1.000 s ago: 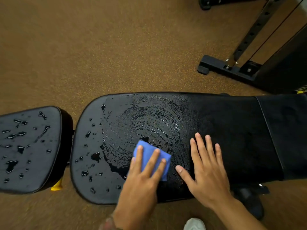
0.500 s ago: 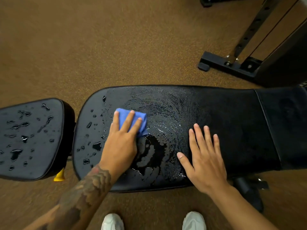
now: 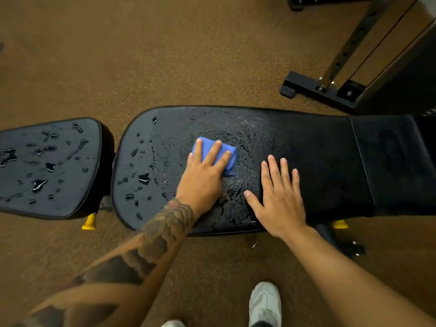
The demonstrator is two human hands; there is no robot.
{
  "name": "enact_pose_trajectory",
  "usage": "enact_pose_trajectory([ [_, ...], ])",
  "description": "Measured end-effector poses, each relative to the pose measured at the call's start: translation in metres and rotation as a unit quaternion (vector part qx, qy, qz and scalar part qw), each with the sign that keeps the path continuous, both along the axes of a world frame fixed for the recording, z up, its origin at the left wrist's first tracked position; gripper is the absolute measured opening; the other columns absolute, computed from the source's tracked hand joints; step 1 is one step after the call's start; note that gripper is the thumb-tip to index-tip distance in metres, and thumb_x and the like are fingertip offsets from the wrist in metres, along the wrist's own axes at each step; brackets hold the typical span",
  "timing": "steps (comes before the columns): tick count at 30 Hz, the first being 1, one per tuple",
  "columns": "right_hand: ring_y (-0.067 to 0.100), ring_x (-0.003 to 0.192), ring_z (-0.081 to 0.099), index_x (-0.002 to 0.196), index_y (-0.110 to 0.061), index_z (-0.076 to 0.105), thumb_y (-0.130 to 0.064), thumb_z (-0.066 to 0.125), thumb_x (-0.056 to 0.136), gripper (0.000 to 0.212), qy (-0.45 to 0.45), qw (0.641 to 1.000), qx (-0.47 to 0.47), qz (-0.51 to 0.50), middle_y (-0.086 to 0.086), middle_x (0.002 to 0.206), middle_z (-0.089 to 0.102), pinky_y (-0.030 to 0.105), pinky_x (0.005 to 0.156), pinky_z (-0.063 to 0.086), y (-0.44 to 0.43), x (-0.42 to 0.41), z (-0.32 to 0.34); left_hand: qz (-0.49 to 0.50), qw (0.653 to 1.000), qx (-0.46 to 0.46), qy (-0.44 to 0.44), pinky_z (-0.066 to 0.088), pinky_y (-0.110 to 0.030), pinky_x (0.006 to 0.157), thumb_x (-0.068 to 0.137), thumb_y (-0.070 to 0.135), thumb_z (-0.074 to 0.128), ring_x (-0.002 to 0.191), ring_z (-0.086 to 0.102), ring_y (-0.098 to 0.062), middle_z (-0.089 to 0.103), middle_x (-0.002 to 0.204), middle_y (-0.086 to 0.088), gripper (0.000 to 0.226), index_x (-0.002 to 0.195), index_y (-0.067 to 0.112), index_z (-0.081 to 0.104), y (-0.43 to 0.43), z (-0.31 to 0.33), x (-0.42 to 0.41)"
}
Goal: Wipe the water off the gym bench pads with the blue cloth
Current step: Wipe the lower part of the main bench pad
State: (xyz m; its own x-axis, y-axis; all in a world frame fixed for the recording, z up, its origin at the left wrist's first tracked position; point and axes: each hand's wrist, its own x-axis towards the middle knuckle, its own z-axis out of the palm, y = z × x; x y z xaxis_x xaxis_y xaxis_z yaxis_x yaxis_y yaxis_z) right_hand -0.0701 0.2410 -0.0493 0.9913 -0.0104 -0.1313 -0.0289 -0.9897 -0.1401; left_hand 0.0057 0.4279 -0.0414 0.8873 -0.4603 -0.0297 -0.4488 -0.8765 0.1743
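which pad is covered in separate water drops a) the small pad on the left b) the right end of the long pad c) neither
a: the small pad is dotted with drops, while the left hand presses the blue cloth on the long pad, whose right end looks dry.

The cloth [image 3: 229, 161] lies on the long pad [image 3: 306, 161], short pad [image 3: 66, 185] at left.
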Motion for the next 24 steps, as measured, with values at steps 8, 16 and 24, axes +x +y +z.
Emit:
enact_pose_trajectory([
  [8, 0.027, 0.149, -0.008, 0.155, -0.013, 0.010, -0.071, 0.009, 0.085, 0.091, 0.025, 0.999, 0.021, 0.003, 0.006, 0.163, 0.000, 0.051, 0.119, -0.001, -0.002, 0.002, 0.009, 0.069, 0.996, -0.051, 0.002, 0.033, -0.067, 0.101, 0.078, 0.007, 0.050, 0.133, 0.020, -0.060, 0.041, 0.147, -0.017, 0.056, 0.134, 0.009, 0.051, 0.023, -0.002, -0.048],
  [16, 0.026, 0.149, -0.005, 0.155, -0.012, 0.014, -0.071, 0.010, 0.083, 0.092, 0.005, 0.999, 0.035, 0.003, 0.006, 0.163, 0.004, 0.049, 0.119, -0.001, -0.004, 0.001, 0.007, -0.023, 1.000, -0.010, 0.006, 0.026, -0.064, 0.107, 0.084, 0.006, 0.049, 0.138, 0.013, -0.055, 0.034, 0.152, -0.013, 0.056, 0.140, 0.012, 0.044, 0.006, -0.002, -0.018],
  [24, 0.028, 0.149, -0.009, 0.155, -0.012, 0.009, -0.065, 0.010, 0.087, 0.086, 0.025, 0.998, 0.051, 0.018, 0.007, 0.163, -0.001, 0.049, 0.119, -0.005, -0.009, 0.002, 0.010, 0.031, 0.999, -0.034, 0.016, 0.032, -0.065, 0.104, 0.080, 0.008, 0.047, 0.135, 0.021, -0.057, 0.043, 0.146, -0.016, 0.055, 0.135, 0.008, 0.051, 0.001, 0.002, -0.084],
])
